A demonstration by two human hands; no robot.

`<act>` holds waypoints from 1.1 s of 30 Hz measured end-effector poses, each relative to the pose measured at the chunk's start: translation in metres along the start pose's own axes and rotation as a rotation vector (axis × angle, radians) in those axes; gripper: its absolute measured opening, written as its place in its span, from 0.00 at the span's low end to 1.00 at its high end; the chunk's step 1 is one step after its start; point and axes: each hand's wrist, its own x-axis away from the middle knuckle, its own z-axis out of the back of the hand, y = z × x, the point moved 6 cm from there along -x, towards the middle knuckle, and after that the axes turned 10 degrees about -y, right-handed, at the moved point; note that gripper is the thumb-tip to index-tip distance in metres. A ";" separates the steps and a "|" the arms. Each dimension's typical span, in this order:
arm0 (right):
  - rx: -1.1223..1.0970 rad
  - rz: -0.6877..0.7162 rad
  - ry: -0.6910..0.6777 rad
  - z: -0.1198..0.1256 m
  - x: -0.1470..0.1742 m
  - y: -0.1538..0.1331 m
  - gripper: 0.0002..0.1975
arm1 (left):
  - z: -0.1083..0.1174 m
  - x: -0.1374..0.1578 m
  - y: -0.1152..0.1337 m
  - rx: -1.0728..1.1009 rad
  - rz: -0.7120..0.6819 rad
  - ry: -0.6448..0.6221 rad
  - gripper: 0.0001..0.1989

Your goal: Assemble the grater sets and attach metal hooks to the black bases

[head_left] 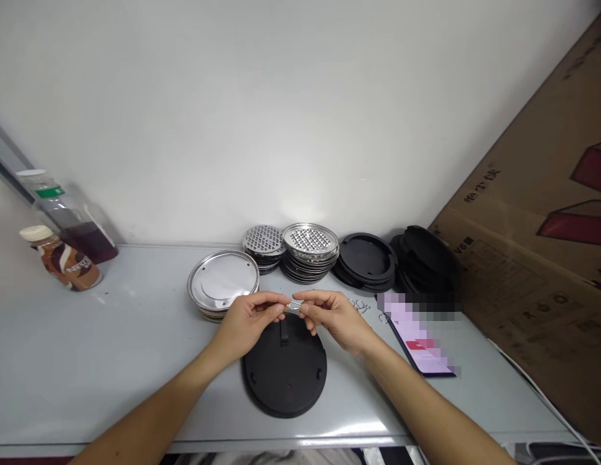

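Note:
Between the fingertips of both hands is a small bent wire ring (295, 305). My left hand (252, 316) pinches its left end, and my right hand (332, 316) pinches the right end. Just below them a round black plastic disc (285, 381) lies on the table, with a strap-like tab near its top and small pegs toward its lower edge. More wire rings (361, 306) lie loose to the right of my right hand. Left of my left hand stands a stack of shiny metal lids (223, 279).
Stacked perforated metal discs (311, 242) stand by the wall, beside piles of black plastic discs (367, 258). A phone (419, 342) lies at right, near a large cardboard box (537, 258). A Nescafe bottle (63, 261) and a bottle of dark liquid (82, 232) stand far left.

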 end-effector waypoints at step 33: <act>-0.025 -0.025 0.022 -0.012 -0.001 0.004 0.18 | -0.005 -0.003 -0.011 0.039 0.057 -0.007 0.13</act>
